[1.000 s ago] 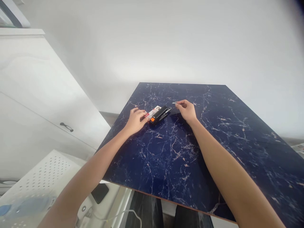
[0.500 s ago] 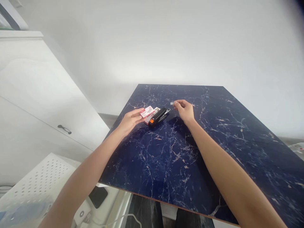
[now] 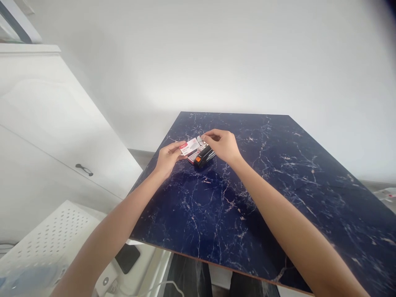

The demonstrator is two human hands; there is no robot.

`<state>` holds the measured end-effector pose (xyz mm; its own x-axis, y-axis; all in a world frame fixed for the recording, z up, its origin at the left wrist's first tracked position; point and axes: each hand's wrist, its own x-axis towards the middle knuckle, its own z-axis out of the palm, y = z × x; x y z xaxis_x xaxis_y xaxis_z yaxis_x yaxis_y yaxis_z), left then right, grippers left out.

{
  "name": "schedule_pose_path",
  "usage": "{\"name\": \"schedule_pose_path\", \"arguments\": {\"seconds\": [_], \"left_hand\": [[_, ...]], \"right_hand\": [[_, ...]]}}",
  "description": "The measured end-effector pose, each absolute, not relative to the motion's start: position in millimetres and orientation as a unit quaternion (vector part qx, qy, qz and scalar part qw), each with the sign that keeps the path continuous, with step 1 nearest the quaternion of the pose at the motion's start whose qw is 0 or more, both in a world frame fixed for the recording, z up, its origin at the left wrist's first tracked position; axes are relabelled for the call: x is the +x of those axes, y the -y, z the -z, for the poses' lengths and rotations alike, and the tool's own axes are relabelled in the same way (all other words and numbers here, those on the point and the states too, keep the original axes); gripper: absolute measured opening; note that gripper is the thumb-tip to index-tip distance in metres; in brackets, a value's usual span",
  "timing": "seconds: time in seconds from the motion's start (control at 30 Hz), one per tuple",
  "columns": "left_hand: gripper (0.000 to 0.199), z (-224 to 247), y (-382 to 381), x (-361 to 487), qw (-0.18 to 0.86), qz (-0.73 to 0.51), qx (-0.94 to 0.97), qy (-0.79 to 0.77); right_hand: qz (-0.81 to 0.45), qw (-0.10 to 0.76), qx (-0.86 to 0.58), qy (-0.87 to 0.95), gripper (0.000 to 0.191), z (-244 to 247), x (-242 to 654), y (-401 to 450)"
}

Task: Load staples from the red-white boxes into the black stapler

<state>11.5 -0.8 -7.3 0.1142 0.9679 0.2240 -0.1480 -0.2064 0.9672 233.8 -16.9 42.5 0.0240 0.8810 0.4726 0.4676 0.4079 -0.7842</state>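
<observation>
Between the thumb and fingers of my left hand [image 3: 169,158] is a small red and white box [image 3: 190,146], held above the table's left part. My right hand [image 3: 218,142] pinches a small pale strip [image 3: 200,141] at the right end of the box. Whether the strip is partly inside the box is too small to tell. Just below the hands, a black stapler [image 3: 203,156] with an orange patch lies on a red and white printed package [image 3: 193,156]. My right fingers hide the stapler's far end.
The hands are over a dark blue marbled table [image 3: 216,222]. To the left stand a white cabinet [image 3: 62,123] and a white perforated surface [image 3: 58,231]. A black flat object [image 3: 127,258] and a white cable [image 3: 167,283] are below the table's left front edge.
My right hand has moved left with the pale strip, from beyond the stapler to the box's right end. My left hand and the box have shifted slightly left.
</observation>
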Motion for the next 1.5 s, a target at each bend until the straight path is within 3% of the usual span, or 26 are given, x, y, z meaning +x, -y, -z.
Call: {"name": "schedule_pose_path", "arguments": {"seconds": [0.3, 0.47, 0.57, 0.83, 0.97, 1.17, 1.3, 1.5], "left_hand": [[0.037, 12, -3, 7, 0.590, -0.508, 0.519, -0.353], [0.036, 17, -4, 3, 0.622, -0.471, 0.523, -0.345], [0.037, 18, -3, 3, 0.631, -0.461, 0.523, -0.340], [0.037, 0, 8, 10, 0.570, -0.516, 0.553, -0.319], [0.044, -7, 19, 16, 0.539, -0.539, 0.583, -0.283], [0.054, 3, 12, 12, 0.418, -0.531, 0.685, -0.273], [0.050, -1, 8, 1, 0.352, -0.501, 0.749, -0.254], [0.062, -3, 6, -6, 0.372, -0.439, 0.779, -0.251]], "right_hand": [[-0.248, 0.505, -0.512, 0.649, 0.014, -42, 227, 18], [-0.565, 0.499, -0.429, 0.498, 0.026, -36, 221, 15], [-0.652, 0.473, -0.383, 0.451, 0.036, -34, 220, 15], [-0.437, 0.577, -0.433, 0.537, 0.018, -29, 208, 16], [-0.513, 0.602, -0.385, 0.475, 0.022, -27, 192, 23], [-0.573, 0.552, -0.352, 0.493, 0.030, -29, 202, 22], [-0.466, 0.518, -0.427, 0.577, 0.031, -28, 213, 19], [-0.334, 0.449, -0.438, 0.704, 0.031, -35, 221, 19]]}}
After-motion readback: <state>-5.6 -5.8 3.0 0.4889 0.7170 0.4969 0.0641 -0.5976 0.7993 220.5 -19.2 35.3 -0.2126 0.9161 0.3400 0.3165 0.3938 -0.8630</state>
